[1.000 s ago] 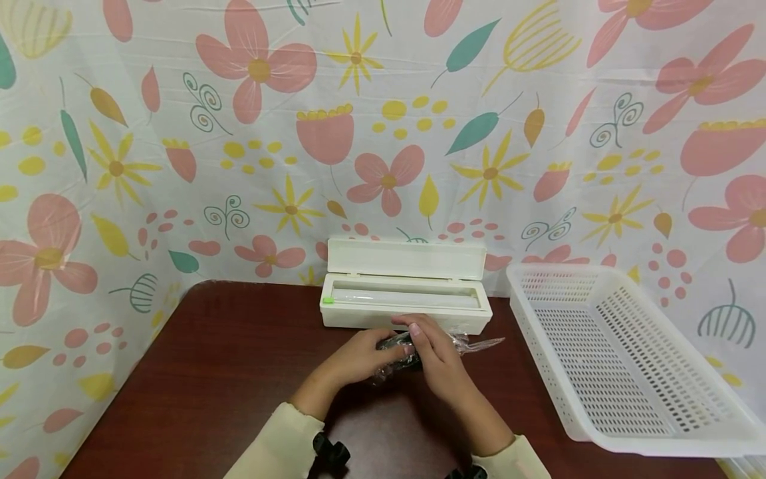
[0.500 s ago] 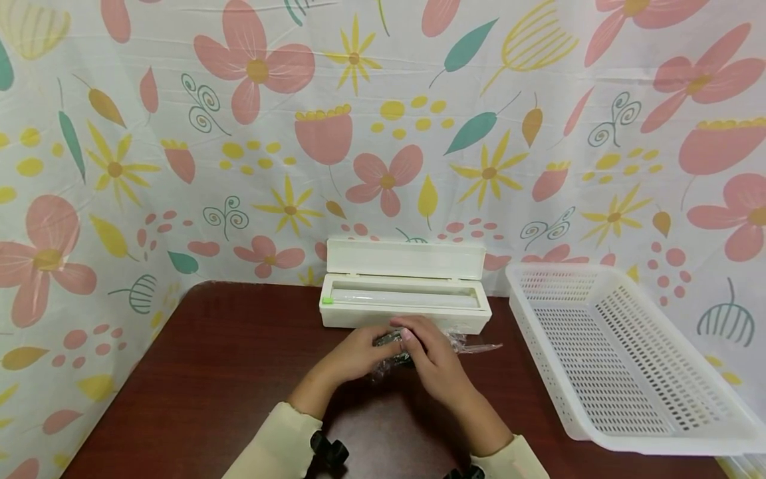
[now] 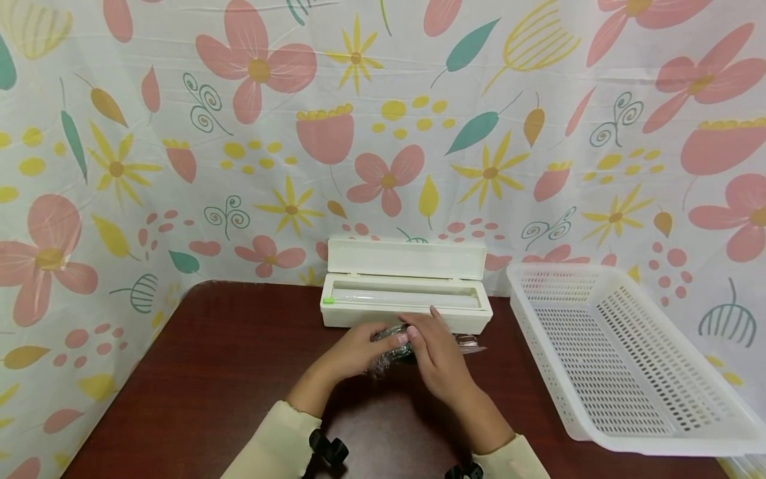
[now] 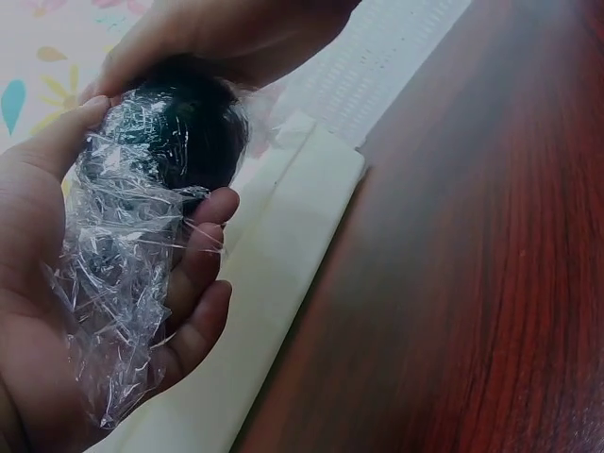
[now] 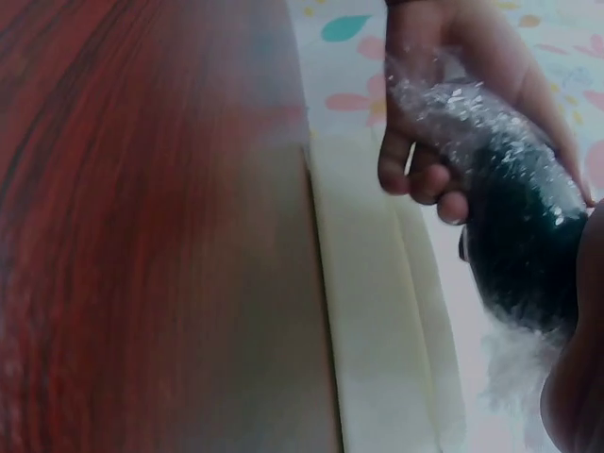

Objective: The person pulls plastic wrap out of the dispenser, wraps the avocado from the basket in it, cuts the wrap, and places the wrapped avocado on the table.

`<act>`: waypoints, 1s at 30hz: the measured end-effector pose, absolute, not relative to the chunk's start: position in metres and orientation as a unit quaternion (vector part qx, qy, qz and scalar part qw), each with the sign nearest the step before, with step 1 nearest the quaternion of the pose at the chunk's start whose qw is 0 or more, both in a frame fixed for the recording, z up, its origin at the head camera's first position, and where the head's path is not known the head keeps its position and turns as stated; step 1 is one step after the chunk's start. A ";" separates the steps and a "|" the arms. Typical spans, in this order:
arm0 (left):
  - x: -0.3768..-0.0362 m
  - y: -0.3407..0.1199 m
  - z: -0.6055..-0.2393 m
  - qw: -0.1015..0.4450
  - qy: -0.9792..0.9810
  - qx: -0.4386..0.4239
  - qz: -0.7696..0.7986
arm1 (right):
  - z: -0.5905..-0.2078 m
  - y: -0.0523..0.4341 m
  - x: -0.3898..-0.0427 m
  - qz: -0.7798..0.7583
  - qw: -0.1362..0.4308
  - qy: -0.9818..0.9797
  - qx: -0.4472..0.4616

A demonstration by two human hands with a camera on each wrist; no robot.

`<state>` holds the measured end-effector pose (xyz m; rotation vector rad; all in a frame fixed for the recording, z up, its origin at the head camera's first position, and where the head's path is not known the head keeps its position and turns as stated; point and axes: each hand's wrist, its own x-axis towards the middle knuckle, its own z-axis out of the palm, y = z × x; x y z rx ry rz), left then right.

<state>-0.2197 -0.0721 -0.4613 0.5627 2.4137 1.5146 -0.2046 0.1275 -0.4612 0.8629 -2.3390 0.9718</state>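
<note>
A dark, rounded, elongated object [image 3: 390, 351] wrapped in crinkled cling film is held in front of the body; its exact kind is hidden by the wrap. My left hand [image 3: 353, 349] grips one end, with fingers curled beneath it and the thumb on top, as the left wrist view shows on the cling film [image 4: 113, 274]. Over the other end, my right hand [image 3: 441, 362] holds the dark part [image 5: 519, 245] between thumb and fingers. A loose tail of film sticks out past the right hand.
Just behind the hands stands a white cling film dispenser [image 3: 389, 318], lid raised, with a film roll [image 3: 401, 297] inside and a green slider at its left. A white perforated basket [image 3: 574, 412] stands at right on the dark red table [image 3: 227, 372]. Floral cloth hangs behind.
My right hand has shifted slightly over the wrapped object, and one of its fingers now lifts away. The film tail at right has drawn in and shows less.
</note>
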 end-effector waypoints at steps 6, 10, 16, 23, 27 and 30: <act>-0.220 -0.072 -0.459 0.119 0.812 0.194 0.538 | -0.465 0.130 -0.207 0.355 0.238 -0.853 0.299; -0.220 -0.072 -0.458 0.116 0.804 0.199 0.549 | -0.466 0.132 -0.207 0.386 0.213 -0.849 0.290; -0.220 -0.072 -0.457 0.115 0.795 0.204 0.559 | -0.466 0.131 -0.205 0.449 0.168 -0.839 0.258; -0.218 -0.071 -0.454 0.115 0.793 0.207 0.562 | -0.467 0.130 -0.205 0.530 0.129 -0.804 0.237; -0.217 -0.070 -0.453 0.122 0.782 0.206 0.575 | -0.468 0.130 -0.206 0.588 0.096 -0.770 0.227; -0.217 -0.069 -0.454 0.132 0.768 0.201 0.594 | -0.468 0.130 -0.206 0.625 0.082 -0.742 0.226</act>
